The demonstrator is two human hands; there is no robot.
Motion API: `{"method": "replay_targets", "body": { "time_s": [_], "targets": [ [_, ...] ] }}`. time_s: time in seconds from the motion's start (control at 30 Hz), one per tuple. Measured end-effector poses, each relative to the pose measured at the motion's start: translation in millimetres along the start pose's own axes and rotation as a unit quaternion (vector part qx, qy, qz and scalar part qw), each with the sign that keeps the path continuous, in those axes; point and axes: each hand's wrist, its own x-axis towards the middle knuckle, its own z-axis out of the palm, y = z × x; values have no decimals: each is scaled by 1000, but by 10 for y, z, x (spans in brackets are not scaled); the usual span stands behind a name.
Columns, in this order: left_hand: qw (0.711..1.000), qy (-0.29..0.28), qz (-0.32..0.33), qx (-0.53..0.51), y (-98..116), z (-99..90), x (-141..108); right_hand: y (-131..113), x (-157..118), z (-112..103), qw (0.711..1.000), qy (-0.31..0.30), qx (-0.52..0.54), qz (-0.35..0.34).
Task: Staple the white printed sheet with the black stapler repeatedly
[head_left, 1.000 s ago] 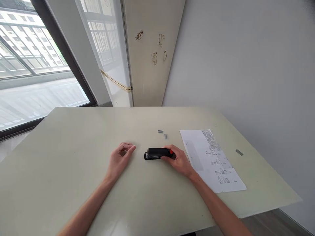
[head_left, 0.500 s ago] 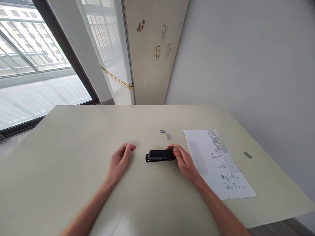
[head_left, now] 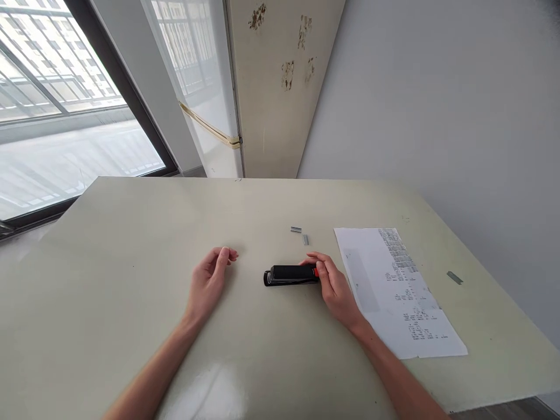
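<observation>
A black stapler (head_left: 292, 272) with a red part at its right end lies on the table, its front end pointing left. My right hand (head_left: 336, 290) grips that right end, with the thumb on the near side and the fingers curled round the far side. To the left, my left hand (head_left: 210, 277) rests on the tabletop, apart from the stapler. Its fingers are loosely curled in against the thumb, and I see nothing in them. Just beyond the stapler lie two short strips of staples (head_left: 296, 229).
A printed sheet of paper (head_left: 371, 280) lies to the right, partly under my right forearm. Farther right is a small grey strip (head_left: 454, 277). The pale table (head_left: 144, 233) meets a grey wall on the right; a window stands at the left.
The camera view has tilted down and turned slightly left. Both hands and the stapler keep about the same places on the table.
</observation>
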Motion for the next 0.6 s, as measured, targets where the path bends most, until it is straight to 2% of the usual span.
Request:
{"method": "replay_targets", "body": {
  "time_s": [0.3,0.47,0.6],
  "targets": [
    [999,48,-20,15,-38,-86,44,20,2,12,1000,8,-2,3],
    [999,42,-14,24,-27,-96,40,19,-9,16,1000,19,1,-2],
    [1000,17,-4,-2,-8,-69,20,11,-20,4,996,-23,-72,-48]
  ]
}}
